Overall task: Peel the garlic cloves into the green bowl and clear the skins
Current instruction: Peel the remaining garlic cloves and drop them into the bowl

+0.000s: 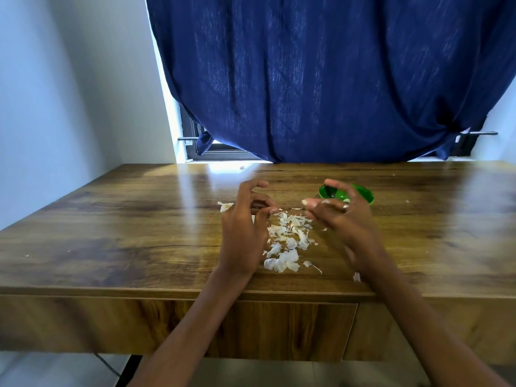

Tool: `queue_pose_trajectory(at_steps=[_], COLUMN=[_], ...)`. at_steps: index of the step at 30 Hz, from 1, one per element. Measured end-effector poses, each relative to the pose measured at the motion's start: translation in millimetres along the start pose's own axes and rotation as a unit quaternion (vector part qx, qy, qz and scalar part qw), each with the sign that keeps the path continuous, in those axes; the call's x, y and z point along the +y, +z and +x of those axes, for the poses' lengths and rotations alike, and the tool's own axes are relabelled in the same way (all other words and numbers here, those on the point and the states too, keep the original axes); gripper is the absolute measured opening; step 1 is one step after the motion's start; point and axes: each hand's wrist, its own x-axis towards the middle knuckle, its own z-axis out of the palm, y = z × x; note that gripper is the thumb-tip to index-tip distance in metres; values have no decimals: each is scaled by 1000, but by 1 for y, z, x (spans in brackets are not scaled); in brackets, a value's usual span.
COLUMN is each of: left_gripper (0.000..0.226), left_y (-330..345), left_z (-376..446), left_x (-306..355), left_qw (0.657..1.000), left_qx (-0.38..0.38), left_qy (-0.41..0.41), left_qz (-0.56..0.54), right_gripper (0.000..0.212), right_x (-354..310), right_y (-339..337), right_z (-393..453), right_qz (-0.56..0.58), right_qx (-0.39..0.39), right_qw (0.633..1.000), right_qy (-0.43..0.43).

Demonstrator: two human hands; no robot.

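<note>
Left hand [242, 230] hovers over the wooden bench [111, 224], fingers curled, thumb and fingertips pinched together; what they hold is too small to tell. Just right of it, a heap of white garlic skins [287, 241] lies on the bench. Right hand [339, 216] hangs blurred, fingers loosely spread, holding nothing visible. Green bowl [363, 194] sits behind it, partly hidden.

A home room: a wooden desk [111, 219] stands against a curtained window [321, 79] and plain white walls [69, 93].
</note>
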Motion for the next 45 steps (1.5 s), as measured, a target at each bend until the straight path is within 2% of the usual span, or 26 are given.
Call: queue_pose_trajectory(at_steps=[2,5,8,11,16,21,24,26,28,31,33,36,41,45], left_gripper=[33,31,27,21,19,17,15,14,14,11,11,13,14,16], left_y=[1,3,4,3,3,4,5,4,4,5,5,6,5,4], left_z=[1,1,1,1,1,1,1,0,0,0,0,0,1,1], left_x=[-2,-3,-5,-8,-12,-15,-14,-13,-13,-13,-13,-14,-12,-13], left_qw=[1000,999,998,996,991,988,988,988,987,986,986,986,986,987], left_qx=[6,8,17,29,34,25,24,23,22,22,19,12,-8,-32], left_qy=[-18,-35,-42,-62,-96,-108,-111,-110,-114,-120,-117,-121,-126,-123], left_qz=[7,25,46,63,88,105,105,108,110,113,116,113,109,100], right_gripper=[67,60,54,56,54,20,10,30,45,54,61,63,61,58], right_x=[-10,-20,-24,-22,-24,-19,-13,-10,-9,-8,-6,-5,-4,-3], right_y=[-17,-41,-49,-52,-47,-12,8,18,25,30,30,29,31,27], right_z=[12,35,51,64,74,60,49,45,42,40,39,38,43,45], right_qz=[-103,-270,-375,-438,-460,-480,-535,-564,-574,-583,-608,-631,-625,-606], right_qx=[56,114,118,117,71,-34,-100,-125,-135,-162,-184,-195,-212,-187], right_qw=[993,953,911,885,881,863,820,796,789,777,751,728,728,746], right_qy=[-24,-83,-125,-111,-88,-157,-175,-180,-175,-175,-178,-185,-187,-204])
